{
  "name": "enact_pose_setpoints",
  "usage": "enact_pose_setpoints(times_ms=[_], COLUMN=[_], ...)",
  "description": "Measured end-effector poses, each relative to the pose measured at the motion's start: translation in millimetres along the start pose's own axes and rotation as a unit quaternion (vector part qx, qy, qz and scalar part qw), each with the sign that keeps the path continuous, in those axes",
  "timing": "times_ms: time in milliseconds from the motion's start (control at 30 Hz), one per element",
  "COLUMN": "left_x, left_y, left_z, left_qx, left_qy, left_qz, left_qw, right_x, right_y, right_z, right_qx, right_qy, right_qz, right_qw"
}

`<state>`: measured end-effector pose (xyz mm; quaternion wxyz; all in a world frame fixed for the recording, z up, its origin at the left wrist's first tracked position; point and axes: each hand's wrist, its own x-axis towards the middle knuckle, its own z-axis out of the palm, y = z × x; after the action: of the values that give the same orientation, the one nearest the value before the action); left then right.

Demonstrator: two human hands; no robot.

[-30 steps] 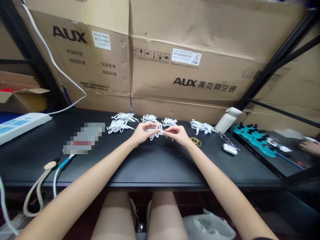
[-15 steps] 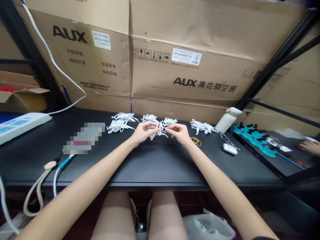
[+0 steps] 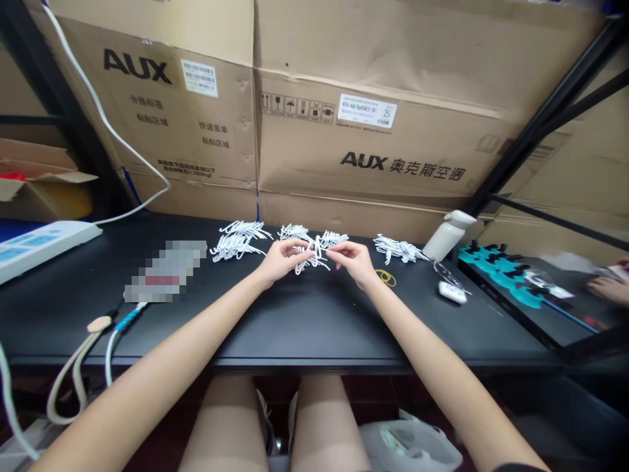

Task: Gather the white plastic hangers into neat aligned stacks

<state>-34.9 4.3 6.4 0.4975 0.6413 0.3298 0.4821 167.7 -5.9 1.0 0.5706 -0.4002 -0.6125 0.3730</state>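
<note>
Over the middle of the black table, my left hand [image 3: 279, 262] and my right hand [image 3: 358, 263] meet with fingertips pinched. Between them is a thin white wire hook [image 3: 317, 246], which both hands seem to grip; its exact shape is partly hidden by the fingers. White wire hooks lie in heaps behind and around the hands: a left heap [image 3: 236, 246], a middle heap [image 3: 293, 232] and another heap [image 3: 335, 238] just behind my fingers. A further heap [image 3: 399, 250] lies to the right. Yellow rubber bands [image 3: 386, 278] rest beside my right wrist.
Right of the heaps stand a white bottle [image 3: 449, 235] and a small white case [image 3: 452, 293]. A power strip [image 3: 49, 246] and a pixelated flat object [image 3: 167, 272] lie left. Large cartons [image 3: 304, 157] back the table. Another person's hand [image 3: 609, 287] shows far right.
My fingers have shifted very slightly around the white hook, which now stands more upright between them. At the far right, the other person's hand has moved a little.
</note>
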Motion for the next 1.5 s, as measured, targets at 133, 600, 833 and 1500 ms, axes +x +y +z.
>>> enact_pose_setpoints(times_ms=[133, 600, 833, 1500], left_x=[1, 0, -1, -2], left_y=[-2, 2, 2, 2], left_z=[-1.3, -0.5, -0.5, 2.8], left_qx=[0.002, -0.008, -0.010, 0.001], left_qy=[0.004, 0.013, 0.010, -0.002], left_qz=[-0.005, -0.030, -0.012, -0.010], left_qw=[1.000, 0.999, 1.000, 1.000], right_x=[0, 3, -2, -9], right_y=[0, -4, 4, 4], right_z=[-1, -3, 5, 11], right_qx=[0.023, 0.061, 0.036, -0.003], right_qy=[-0.001, 0.073, -0.018, -0.132], right_qz=[0.000, 0.026, 0.016, 0.064], right_qw=[1.000, 0.995, 0.999, 0.989])
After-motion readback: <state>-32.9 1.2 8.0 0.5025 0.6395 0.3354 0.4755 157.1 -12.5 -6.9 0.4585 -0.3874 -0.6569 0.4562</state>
